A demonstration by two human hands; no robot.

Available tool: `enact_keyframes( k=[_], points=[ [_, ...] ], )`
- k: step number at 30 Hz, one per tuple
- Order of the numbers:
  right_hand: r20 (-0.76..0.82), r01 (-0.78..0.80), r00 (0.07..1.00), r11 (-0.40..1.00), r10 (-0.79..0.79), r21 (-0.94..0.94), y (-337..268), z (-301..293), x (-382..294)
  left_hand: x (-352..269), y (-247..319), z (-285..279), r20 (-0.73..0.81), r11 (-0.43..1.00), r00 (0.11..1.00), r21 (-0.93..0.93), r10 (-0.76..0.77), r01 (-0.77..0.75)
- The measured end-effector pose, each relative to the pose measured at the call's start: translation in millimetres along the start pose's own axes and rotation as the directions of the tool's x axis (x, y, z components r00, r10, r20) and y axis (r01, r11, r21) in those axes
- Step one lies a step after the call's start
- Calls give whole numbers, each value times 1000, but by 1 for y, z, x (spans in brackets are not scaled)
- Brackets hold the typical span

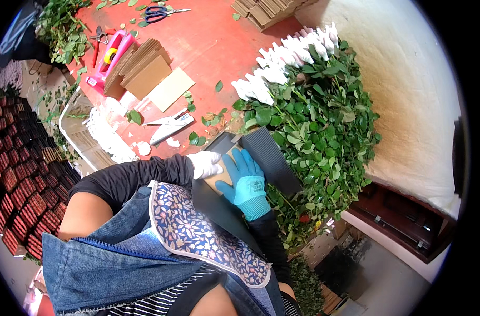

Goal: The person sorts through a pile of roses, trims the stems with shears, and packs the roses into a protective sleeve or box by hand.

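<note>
My right hand (244, 179), in a blue rubber-coated work glove, lies with spread fingers on a piece of brown cardboard (214, 183). White-gloved, my left hand (205, 164) rests at the cardboard's left edge, its fingers partly curled. The cardboard lies on a dark corrugated sheet (269, 160), whose ridged flap stands up at the right and whose smooth part reaches down over the floral apron (192, 227). Whether either hand grips an edge cannot be told. Up and left of the hands lies a white stapler (172, 128).
Roses in white sleeves (289, 53) with leafy stems (323, 138) fill the right side. Cardboard pieces (147, 73), a pink tape dispenser (113, 55), scissors (157, 15) and pruning shears (100, 35) lie on the red table (202, 43). A plastic crate (76, 136) stands left.
</note>
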State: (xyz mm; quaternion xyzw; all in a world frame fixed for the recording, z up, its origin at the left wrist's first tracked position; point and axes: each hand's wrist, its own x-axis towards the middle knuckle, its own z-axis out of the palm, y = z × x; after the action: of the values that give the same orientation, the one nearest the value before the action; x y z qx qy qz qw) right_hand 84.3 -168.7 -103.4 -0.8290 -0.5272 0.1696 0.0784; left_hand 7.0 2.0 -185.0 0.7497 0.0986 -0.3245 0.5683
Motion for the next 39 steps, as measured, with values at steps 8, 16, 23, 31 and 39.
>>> enact_keyframes(
  k=[8,16,23,31,39],
  points=[
    [-26,-55,998,998,56,37,3,28,-5,-48,-4,-21,-382,915,855,337,350,-224],
    [-70,-60,995,991,69,117,6,24,-9,-60,-27,-5,-203,972,974,-185,104,-143],
    [-89,-60,993,982,77,179,16,28,-21,-54,-26,-3,-132,919,985,-366,107,-149],
    [-74,-68,994,983,81,171,18,41,-27,-42,4,-19,-20,962,997,-260,81,-83],
    [-53,-72,995,975,85,211,18,40,-27,-31,22,-26,-107,980,989,182,103,-82]
  ],
)
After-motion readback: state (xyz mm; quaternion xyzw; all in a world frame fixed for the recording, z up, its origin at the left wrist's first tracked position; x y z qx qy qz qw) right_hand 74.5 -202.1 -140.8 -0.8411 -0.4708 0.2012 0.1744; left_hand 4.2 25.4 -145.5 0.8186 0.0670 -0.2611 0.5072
